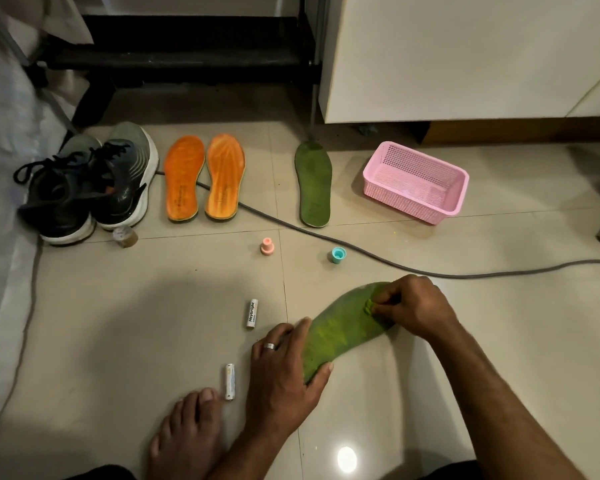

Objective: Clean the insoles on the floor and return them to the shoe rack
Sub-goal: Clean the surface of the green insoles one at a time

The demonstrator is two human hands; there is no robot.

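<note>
A green insole (340,330) lies on the tiled floor in front of me. My left hand (284,372) grips its near end, thumb and fingers wrapped on the edge. At its far end my right hand (413,306) pinches a small bunched green thing (369,305) against the surface; I cannot tell what it is. A second green insole (313,184) lies flat further back. Two orange insoles (182,178) (224,176) lie side by side to its left. The black shoe rack (194,53) stands at the back.
A pair of dark sneakers (94,188) sits at the left, a small jar (125,236) before them. A pink basket (416,181) stands at the right. A grey cable (378,263) crosses the floor. Two batteries (252,313) (230,381), a pink cap (267,245), a teal cap (337,254) and my bare foot (187,434) are nearby.
</note>
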